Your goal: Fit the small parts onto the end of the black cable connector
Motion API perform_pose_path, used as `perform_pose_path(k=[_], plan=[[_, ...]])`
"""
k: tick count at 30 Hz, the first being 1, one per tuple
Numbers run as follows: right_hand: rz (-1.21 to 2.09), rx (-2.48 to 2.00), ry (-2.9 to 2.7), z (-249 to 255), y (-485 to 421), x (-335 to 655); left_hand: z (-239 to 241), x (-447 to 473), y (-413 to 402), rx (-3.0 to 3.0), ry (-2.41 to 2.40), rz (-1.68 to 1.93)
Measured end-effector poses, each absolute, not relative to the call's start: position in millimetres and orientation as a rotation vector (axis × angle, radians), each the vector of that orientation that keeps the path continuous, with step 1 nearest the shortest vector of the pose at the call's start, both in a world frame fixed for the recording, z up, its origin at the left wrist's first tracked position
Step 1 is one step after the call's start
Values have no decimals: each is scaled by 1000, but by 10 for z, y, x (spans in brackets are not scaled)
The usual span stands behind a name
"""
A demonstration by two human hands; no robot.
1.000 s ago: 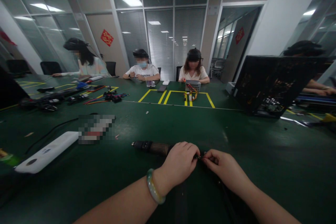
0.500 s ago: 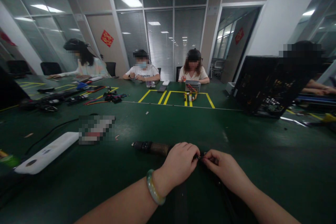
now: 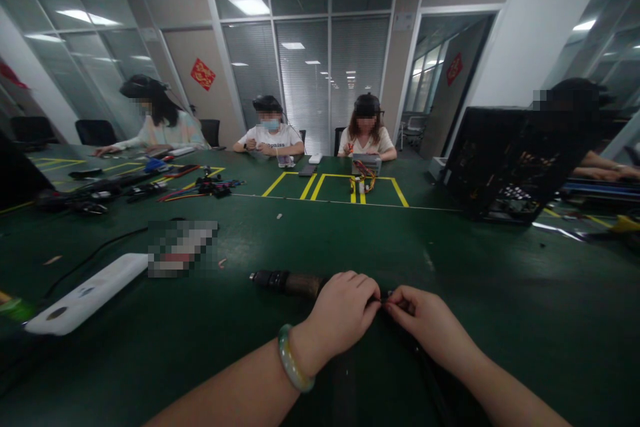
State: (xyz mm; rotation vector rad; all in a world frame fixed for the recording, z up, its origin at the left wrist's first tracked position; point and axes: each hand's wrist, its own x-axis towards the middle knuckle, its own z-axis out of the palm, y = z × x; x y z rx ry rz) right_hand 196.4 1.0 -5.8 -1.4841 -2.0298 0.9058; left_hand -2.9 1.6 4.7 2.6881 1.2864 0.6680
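Note:
An electric screwdriver (image 3: 303, 284) with a brown body and black front end lies on the green table, tip to the left. My left hand (image 3: 345, 310), with a jade-like bangle (image 3: 294, 359) on the wrist, is closed over its rear part and hides it. Fingertips of my right hand (image 3: 430, 320) are pinched together beside the left thumb. A small dark piece shows between the two hands, too small to name. From under my right hand a black cable (image 3: 425, 363) runs down toward the bottom edge.
On the left lie a white power strip (image 3: 90, 297), a blurred-out object and a black cord. Beyond are bundled cables (image 3: 213, 185). A black computer case (image 3: 495, 167) stands at right. Several people sit around the table (image 3: 320, 233), one behind a grey boxed unit (image 3: 367, 163) with coloured wires.
Both hands stay at the rear of the screwdriver, fingertips close together. The small dark piece between them looks slightly shifted. The view has moved very little.

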Motion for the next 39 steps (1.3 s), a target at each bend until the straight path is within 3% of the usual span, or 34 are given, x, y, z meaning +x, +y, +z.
perform_pose_path(k=[39], plan=[[882,-1494,-2039,-43,9,1957,46,-42,22,2672,1233,703]])
